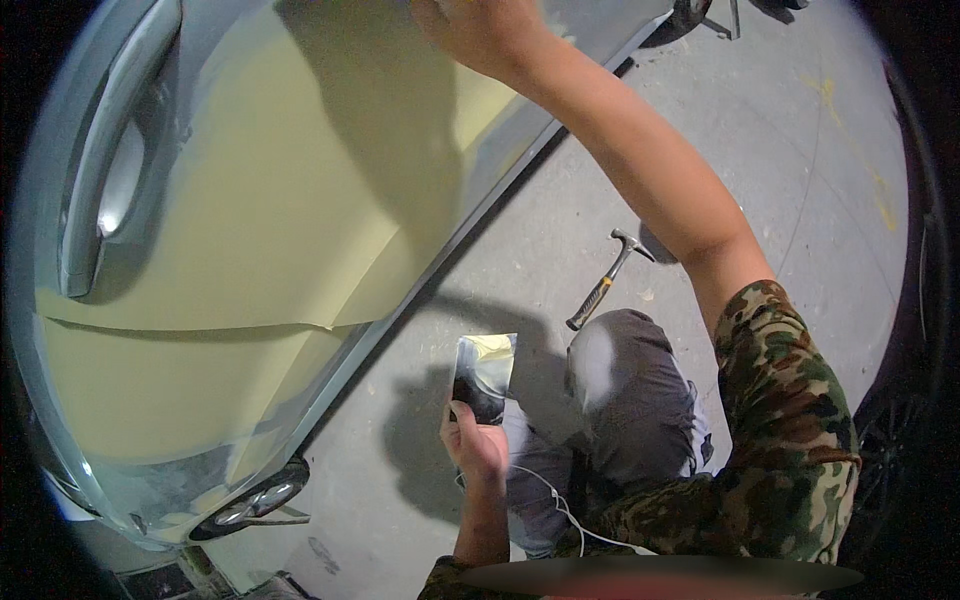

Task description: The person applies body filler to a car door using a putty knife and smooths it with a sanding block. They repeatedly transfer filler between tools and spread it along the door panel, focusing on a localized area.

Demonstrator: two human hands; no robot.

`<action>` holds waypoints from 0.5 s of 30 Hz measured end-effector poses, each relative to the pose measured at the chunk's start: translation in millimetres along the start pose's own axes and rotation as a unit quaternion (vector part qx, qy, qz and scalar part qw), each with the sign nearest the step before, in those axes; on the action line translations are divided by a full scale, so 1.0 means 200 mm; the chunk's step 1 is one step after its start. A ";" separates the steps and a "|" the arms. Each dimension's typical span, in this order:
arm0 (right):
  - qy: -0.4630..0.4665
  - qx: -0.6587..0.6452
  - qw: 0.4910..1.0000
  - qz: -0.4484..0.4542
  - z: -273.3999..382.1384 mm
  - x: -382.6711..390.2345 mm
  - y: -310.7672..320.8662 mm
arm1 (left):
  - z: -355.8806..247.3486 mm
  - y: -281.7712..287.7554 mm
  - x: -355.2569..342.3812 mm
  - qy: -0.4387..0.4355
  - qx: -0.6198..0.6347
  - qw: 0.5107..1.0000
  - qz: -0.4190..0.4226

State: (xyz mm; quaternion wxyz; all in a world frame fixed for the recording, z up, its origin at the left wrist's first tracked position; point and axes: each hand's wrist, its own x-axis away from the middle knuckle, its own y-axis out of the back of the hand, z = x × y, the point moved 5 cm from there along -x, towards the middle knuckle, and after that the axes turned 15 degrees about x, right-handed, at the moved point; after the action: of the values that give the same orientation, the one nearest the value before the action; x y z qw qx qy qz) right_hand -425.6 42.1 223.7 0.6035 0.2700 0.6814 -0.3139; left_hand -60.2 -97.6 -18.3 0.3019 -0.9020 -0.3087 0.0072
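A car body panel (230,250) with pale yellow filler and a recessed grey door handle (100,200) fills the left. My right hand (485,30) reaches over the panel at the top edge. Its fingers look curled, but what they hold is cut off or hidden. My right arm casts a shadow on the filler. Below and right of the panel, my left hand (475,445) grips a flat putty spreader (492,352), its upper end smeared with pale yellow paste and its lower part dark.
A hammer (600,290) lies on the grey concrete floor (820,170) beside my bent knee (620,370). A white cable (560,510) hangs by my left forearm. A dark rounded part with shiny trim (250,500) sits under the panel's lower end. Dark objects stand at top right and along the right rim.
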 end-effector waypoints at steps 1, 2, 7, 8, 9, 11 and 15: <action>-0.003 0.004 1.000 -0.008 0.01 -0.01 -0.03 | 0.00 0.00 0.00 0.003 0.001 1.000 -0.006; -0.005 -0.015 1.000 -0.008 0.04 -0.01 -0.04 | 0.01 0.00 0.01 0.005 0.002 1.000 -0.012; -0.033 -0.101 0.994 0.030 0.26 0.19 0.03 | 0.01 0.09 0.03 0.001 -0.020 0.999 -0.032; -0.034 -0.106 0.993 0.044 0.27 0.25 0.05 | 0.02 0.08 0.03 -0.002 -0.026 0.999 -0.029; 0.038 0.010 0.995 0.092 0.29 0.34 0.06 | 0.04 0.08 0.02 0.002 -0.023 0.999 -0.030; 0.038 -0.006 0.992 0.117 0.34 0.47 0.09 | 0.06 0.08 0.01 0.011 -0.016 0.999 -0.043; 0.005 -0.064 0.985 0.160 0.45 0.70 0.11 | 0.08 0.19 0.02 0.044 -0.034 0.998 -0.041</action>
State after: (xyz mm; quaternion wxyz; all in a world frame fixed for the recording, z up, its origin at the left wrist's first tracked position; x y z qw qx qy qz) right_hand -368.7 -13.6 75.4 0.6590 0.3375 0.6510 -0.1674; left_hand -40.1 -109.9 -51.5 0.2847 -0.8976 -0.3318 -0.0557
